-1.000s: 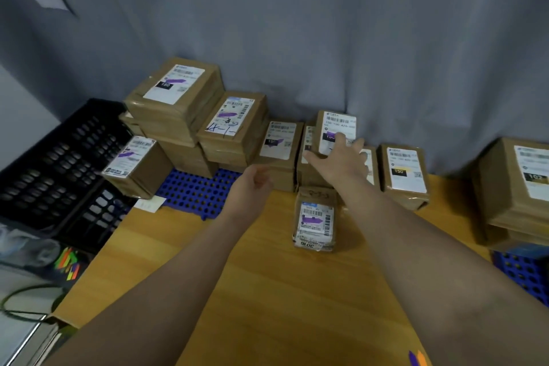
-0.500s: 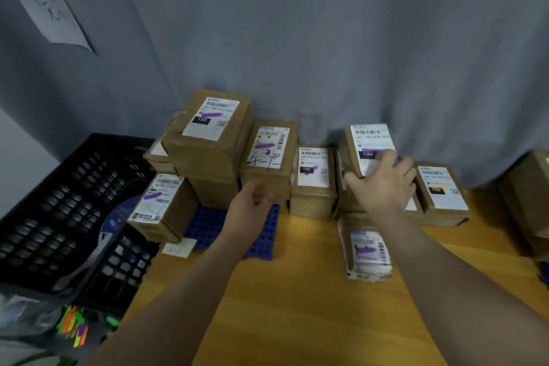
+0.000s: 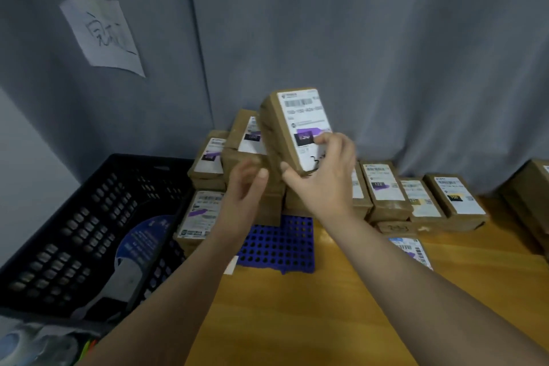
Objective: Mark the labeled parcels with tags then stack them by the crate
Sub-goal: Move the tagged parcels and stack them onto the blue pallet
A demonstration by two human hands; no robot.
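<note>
My right hand grips a brown cardboard parcel with a white label, tilted above the pile of brown parcels beside the black plastic crate. My left hand, loose and empty, hovers at its lower edge; I'd support it there and land it flat.

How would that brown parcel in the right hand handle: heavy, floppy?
Probably light: the right hand holds the parcel up by its lower end, tilted. Likely stiff, since its edges look straight. Flat faces suggest it stacks, not rolls.
</note>
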